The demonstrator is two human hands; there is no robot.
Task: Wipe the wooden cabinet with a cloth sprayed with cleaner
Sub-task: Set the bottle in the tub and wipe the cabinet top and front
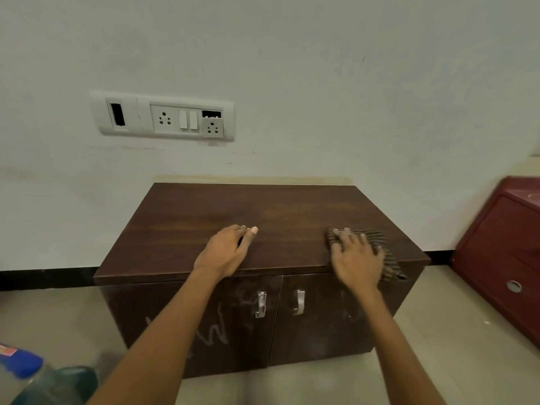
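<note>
A low dark wooden cabinet [204, 217] stands against the wall, with two doors and metal handles. White scribbles mark its left door. A striped brown cloth [377, 239] lies on the top near the right front corner, one end hanging over the edge. My right hand [355, 258] presses flat on the cloth with fingers spread. My left hand [226, 249] rests on the top near the front edge, fingers loosely curled, holding nothing.
A clear bottle with a blue label [26, 372] sits at the lower left on the floor. A red cabinet [502, 252] stands to the right. A switch and socket panel [163, 116] is on the wall above.
</note>
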